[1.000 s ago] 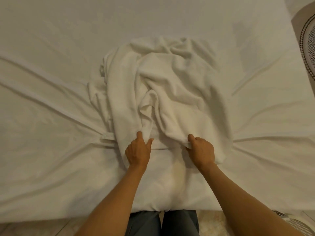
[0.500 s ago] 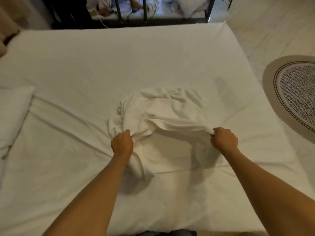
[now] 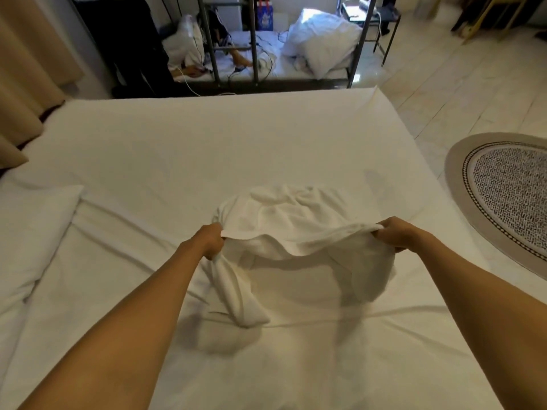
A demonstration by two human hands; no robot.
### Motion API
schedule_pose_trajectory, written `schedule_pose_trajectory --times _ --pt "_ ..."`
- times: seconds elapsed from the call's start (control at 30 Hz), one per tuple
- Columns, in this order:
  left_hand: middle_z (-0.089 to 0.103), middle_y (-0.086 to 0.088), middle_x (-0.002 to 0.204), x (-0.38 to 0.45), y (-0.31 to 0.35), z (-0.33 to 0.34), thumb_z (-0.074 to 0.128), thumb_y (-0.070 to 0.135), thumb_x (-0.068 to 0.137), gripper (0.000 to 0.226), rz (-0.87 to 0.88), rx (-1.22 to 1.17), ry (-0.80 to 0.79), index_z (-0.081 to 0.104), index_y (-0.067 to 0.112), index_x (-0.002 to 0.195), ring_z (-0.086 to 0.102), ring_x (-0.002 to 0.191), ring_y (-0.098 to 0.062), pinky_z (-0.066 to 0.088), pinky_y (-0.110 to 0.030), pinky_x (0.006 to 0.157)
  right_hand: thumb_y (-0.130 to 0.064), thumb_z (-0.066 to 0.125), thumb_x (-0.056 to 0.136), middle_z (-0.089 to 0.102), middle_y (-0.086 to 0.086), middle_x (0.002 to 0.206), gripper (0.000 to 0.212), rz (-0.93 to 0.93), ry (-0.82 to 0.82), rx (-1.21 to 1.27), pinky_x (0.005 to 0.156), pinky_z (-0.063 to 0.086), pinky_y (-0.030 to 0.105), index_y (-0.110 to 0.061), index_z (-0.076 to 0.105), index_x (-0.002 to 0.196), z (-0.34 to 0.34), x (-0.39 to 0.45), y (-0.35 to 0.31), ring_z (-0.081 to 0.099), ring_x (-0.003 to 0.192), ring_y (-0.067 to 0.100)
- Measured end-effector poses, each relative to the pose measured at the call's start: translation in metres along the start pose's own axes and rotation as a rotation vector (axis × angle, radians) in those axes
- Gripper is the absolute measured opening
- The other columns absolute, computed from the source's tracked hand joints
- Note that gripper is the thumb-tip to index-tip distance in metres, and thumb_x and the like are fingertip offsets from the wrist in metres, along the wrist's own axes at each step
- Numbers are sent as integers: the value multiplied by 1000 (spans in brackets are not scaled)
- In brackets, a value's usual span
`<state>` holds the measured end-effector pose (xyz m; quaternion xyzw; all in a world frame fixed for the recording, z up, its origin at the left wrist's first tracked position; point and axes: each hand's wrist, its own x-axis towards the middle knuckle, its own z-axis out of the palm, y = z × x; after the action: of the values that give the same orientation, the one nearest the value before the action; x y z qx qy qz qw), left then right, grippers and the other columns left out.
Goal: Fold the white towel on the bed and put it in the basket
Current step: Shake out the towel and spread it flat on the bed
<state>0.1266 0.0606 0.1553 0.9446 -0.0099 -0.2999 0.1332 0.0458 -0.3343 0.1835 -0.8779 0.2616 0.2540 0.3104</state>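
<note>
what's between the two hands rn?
Head view: a raised edge of the towel, stretched from left hand to right hand; bare bed sheet below it.

The towel [image 3: 299, 220] is white, soft and rumpled, and it is hanging partly lifted over the bed [image 3: 207, 149]. Its near edge is stretching in a sagging line between the left hand [image 3: 211, 239] and the right hand [image 3: 395, 233], both of which are gripping it. One end is drooping below the left hand in a twisted tail, touching the bed. The far part is lying bunched on the bed beyond both hands.
</note>
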Motion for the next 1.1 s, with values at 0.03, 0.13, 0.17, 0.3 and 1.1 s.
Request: schedule_pose_trajectory --times 0.03,0.13,0.17,0.3,1.1 --pt "54 -23 124 0 3 -2 43 13 96 30 -15 32 -29 48 1 123 58 106 -39 52 -38 80 -19 46 90 63 19 110 27 14 -23 -45 72 58 41 -8 66 104 -1 1 -4 61 99 35" --pt "49 -20 133 6 5 2 40 12 97 35 -56 153 -76 46 3 130 55 115 -35 50 -38 93 -19 43 90 60 16 118 34 28 -82 -214 66 57 38 -12 63 117 3 5 -14 58 100 32" --pt "47 -19 138 8 5 4 39 13 98 37 -49 180 -66 44 4 133 52 121 -34 45 -38 98 -18 42 90 59 14 122 36 2 -65 -292 70 55 36 -15 61 120 6 8 -16 57 100 30" --pt "29 -15 153 17 15 8 32 18 100 52 29 205 1 18 16 151 37 136 -31 33 -37 111 -19 38 92 54 4 134 52 -170 133 -577 94 48 38 -33 38 142 19 25 -24 52 119 26" --pt "8 -13 160 -20 243 -406 41 10 97 54 684 -722 1134 27 23 148 20 145 -32 28 -44 116 -1 50 91 -9 20 157 64 -889 1153 -125 115 23 55 -14 25 148 -255 0 -346 0 144 41"
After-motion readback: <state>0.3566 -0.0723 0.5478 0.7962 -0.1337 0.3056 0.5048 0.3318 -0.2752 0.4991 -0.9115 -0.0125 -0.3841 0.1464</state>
